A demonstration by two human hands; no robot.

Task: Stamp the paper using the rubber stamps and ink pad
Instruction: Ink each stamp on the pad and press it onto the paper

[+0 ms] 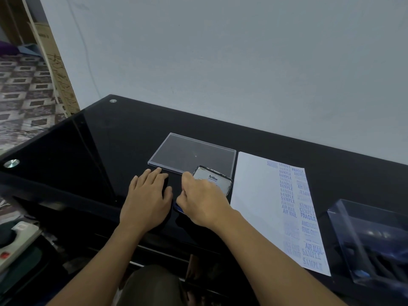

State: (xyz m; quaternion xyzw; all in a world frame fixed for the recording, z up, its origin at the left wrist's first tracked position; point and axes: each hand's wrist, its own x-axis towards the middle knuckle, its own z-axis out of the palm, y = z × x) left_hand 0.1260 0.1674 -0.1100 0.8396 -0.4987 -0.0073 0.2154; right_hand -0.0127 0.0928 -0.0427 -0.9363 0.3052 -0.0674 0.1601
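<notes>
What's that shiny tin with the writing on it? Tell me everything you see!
The ink pad is a flat, silvery metal tin with rounded corners, a dark rim and "Artline" printed on its lid. It lies on the black glass table beside the stamped paper, its far corner overlapping the clear plastic tray. The right hand grips its near half; a bit of blue shows beneath.

Glossy black glass table [92, 138], shiny metal ink pad lid [215, 178], clear plastic cover [192, 152], matt white paper [254, 195]
</notes>
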